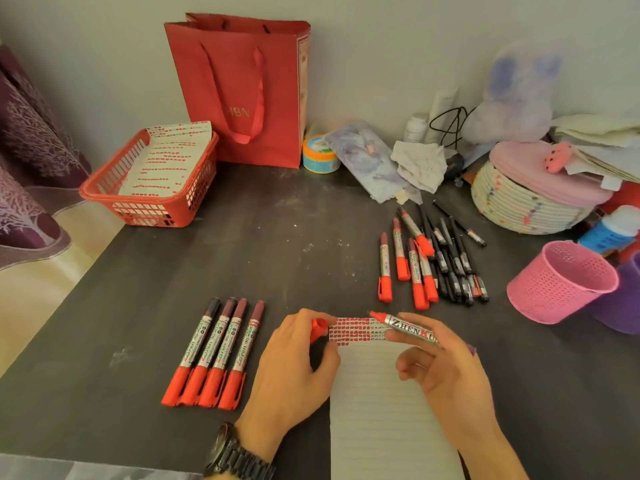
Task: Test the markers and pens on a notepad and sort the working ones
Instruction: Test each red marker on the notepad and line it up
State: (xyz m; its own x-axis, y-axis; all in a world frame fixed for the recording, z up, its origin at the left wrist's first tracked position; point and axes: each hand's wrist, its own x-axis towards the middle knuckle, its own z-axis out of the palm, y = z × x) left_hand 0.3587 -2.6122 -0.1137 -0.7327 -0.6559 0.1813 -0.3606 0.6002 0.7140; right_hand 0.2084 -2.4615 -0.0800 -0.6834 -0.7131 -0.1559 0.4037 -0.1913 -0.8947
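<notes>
Red cap pinched in our left hand; our right hand grips the uncapped marker, tip over the notepad between both hands. Four capped markers lie left of our left hand.

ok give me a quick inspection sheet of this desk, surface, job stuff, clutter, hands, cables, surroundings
surface: dark desk, scuffed with pale specks
job's things: notepad with rows of red marks at its top edge; four capped red markers in a row to its left; mixed pile of red markers and black pens to the upper right
clutter: red basket holding marked sheets, red bag, pink cup, woven basket, tape roll, crumpled cloth
grippers: left hand holds a red cap; right hand holds an uncapped marker, tip over the pad's top
cables: black cord by the wall
surroundings: pale wall, patterned purple curtain at left
</notes>
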